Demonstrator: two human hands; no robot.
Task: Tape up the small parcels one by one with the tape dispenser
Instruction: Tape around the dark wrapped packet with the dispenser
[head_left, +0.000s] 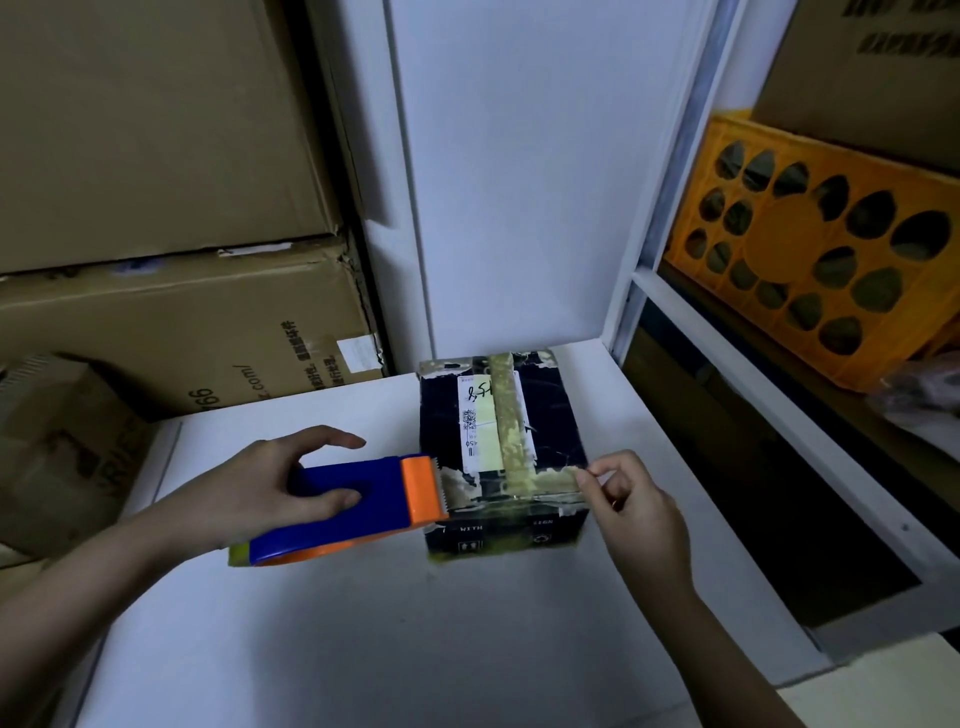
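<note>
A small black parcel (550, 415) with a white label and a yellowish tape strip along its top stands on the white table (405, 634). My left hand (275, 488) grips the blue and orange tape dispenser (358, 509), whose orange head sits at the parcel's near left corner. A stretch of tape (519, 486) runs from the dispenser across the parcel's near top edge. My right hand (634, 499) pinches the free tape end at the parcel's near right corner.
Large cardboard boxes (156, 218) are stacked on the left, with a smaller one (57, 441) lower down. A white wall panel (519, 171) rises behind the parcel. On the right, a white shelf frame (769, 395) holds an orange crate (831, 249).
</note>
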